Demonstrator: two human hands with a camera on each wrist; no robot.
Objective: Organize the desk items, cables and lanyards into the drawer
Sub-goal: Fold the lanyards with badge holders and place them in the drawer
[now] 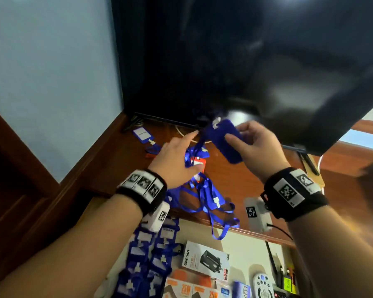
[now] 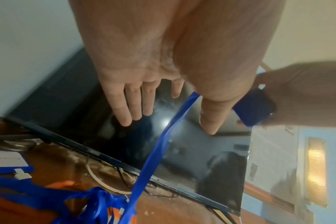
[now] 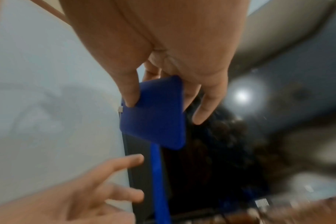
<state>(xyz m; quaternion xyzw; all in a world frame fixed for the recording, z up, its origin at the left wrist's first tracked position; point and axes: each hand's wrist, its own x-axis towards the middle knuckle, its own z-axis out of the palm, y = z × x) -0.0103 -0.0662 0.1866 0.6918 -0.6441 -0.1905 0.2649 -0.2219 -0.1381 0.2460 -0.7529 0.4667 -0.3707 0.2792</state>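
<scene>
My right hand (image 1: 251,140) holds a blue badge holder (image 1: 224,139) above the wooden desk, thumb on one face and fingers behind it; the right wrist view shows the same blue badge holder (image 3: 153,112) pinched. Its blue strap (image 2: 159,150) hangs down to a tangle of blue lanyards (image 1: 205,196) on the desk edge. My left hand (image 1: 177,155) hovers over the tangle with straight fingers (image 2: 128,104), and the strap runs between thumb and fingers. An orange badge holder (image 1: 199,165) lies under the left hand. Another blue badge holder (image 1: 141,134) lies near the TV foot.
A large dark TV (image 1: 235,61) stands at the back of the wooden desk (image 1: 235,175). Below, the open drawer (image 1: 241,250) holds several blue badge holders (image 1: 146,261), a white charger box (image 1: 205,261), orange boxes (image 1: 181,287) and a white remote (image 1: 263,284).
</scene>
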